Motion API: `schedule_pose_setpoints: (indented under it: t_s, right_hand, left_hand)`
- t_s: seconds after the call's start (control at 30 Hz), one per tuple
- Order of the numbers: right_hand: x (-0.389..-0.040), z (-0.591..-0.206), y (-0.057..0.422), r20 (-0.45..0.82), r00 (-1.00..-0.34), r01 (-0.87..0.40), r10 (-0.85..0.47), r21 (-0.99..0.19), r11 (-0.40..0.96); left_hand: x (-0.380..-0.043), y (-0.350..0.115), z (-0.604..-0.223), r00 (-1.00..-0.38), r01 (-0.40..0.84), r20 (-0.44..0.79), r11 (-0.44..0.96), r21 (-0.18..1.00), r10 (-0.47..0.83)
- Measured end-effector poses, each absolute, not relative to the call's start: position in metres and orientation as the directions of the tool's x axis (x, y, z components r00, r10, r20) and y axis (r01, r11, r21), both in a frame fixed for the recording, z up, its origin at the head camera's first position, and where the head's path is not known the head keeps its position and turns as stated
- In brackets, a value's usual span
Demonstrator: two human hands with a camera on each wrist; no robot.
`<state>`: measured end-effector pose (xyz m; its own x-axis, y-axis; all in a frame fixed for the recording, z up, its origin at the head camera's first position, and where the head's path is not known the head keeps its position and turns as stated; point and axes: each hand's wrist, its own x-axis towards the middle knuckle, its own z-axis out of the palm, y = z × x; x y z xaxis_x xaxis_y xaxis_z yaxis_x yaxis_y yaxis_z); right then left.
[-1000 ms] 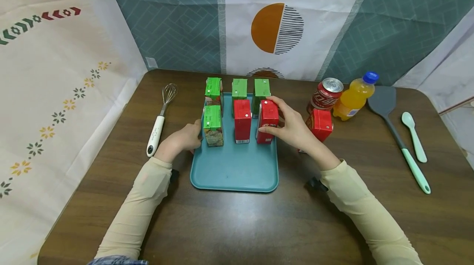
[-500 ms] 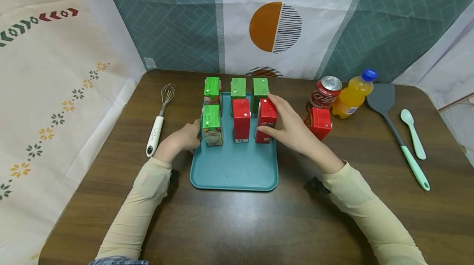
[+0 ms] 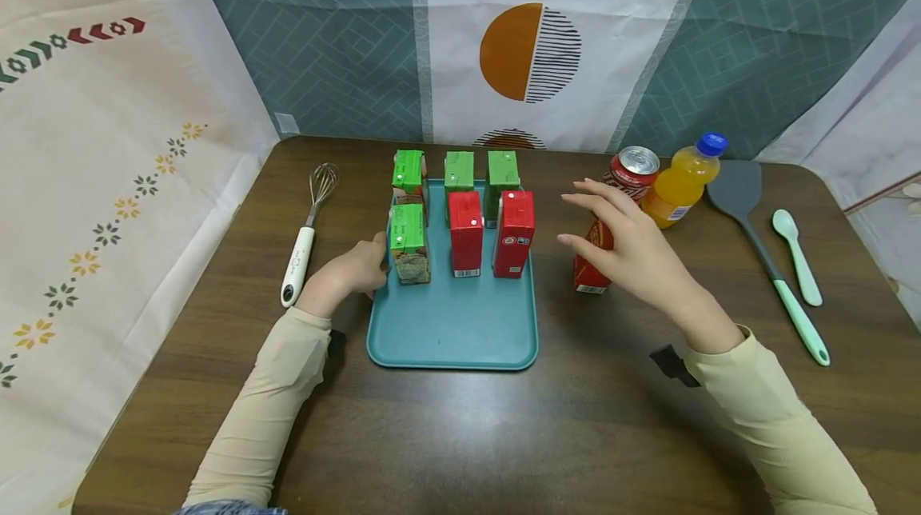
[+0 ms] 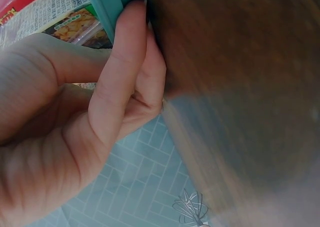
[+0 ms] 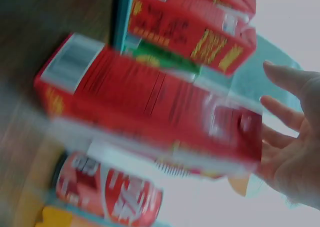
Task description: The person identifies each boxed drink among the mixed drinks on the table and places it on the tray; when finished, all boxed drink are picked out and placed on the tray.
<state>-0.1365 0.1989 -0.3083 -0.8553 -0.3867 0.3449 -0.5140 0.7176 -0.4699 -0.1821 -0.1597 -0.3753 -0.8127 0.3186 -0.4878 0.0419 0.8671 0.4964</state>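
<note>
My left hand (image 3: 357, 267) is at the left edge of a teal tray (image 3: 453, 335); in the left wrist view its fingers pinch the tray rim (image 4: 106, 9). Two red drink cartons (image 3: 466, 237) and several green-topped cartons (image 3: 409, 243) stand upright on the tray. Right of the tray, my right hand (image 3: 640, 259) hovers with spread fingers beside a lone red carton (image 3: 592, 271), partly covering it in the head view. The right wrist view shows this red carton (image 5: 150, 102) large and blurred, with the fingertips near its top and no grip on it.
Behind the right hand stand a red soda can (image 3: 636, 167) and an orange drink bottle (image 3: 678, 185). Farther right lie a grey spatula (image 3: 735, 189) and a mint spoon (image 3: 797, 255). A whisk (image 3: 301, 255) lies left of the tray.
My right hand has let go of the front right red carton on the tray and moved right, over to the lone red carton. The left hand has stayed at the tray.
</note>
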Motion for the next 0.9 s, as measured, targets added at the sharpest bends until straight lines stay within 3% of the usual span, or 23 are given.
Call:
schedule_pose_setpoints:
  t_s: [0.23, 0.4, 0.7, 0.9]
  right_hand:
    - [-0.142, -0.304, 0.234, 0.356, -0.827, -0.557, -0.435, -0.405, 0.725]
    - [-0.146, -0.313, 0.248, 0.221, -0.863, -0.503, -0.454, -0.455, 0.735]
    - [-0.155, -0.328, 0.260, 0.155, -0.890, -0.437, -0.428, -0.553, 0.709]
    - [-0.155, -0.339, 0.264, 0.081, -0.870, -0.424, -0.486, -0.627, 0.654]
  left_hand:
    - [-0.181, -0.159, -0.373, -0.813, 0.039, -0.487, 0.865, 0.499, 0.318]
    - [-0.181, -0.160, -0.374, -0.813, 0.038, -0.489, 0.866, 0.498, 0.317]
    - [-0.181, -0.160, -0.373, -0.815, 0.033, -0.492, 0.872, 0.488, 0.307]
    - [-0.181, -0.160, -0.374, -0.815, 0.054, -0.483, 0.871, 0.489, 0.321]
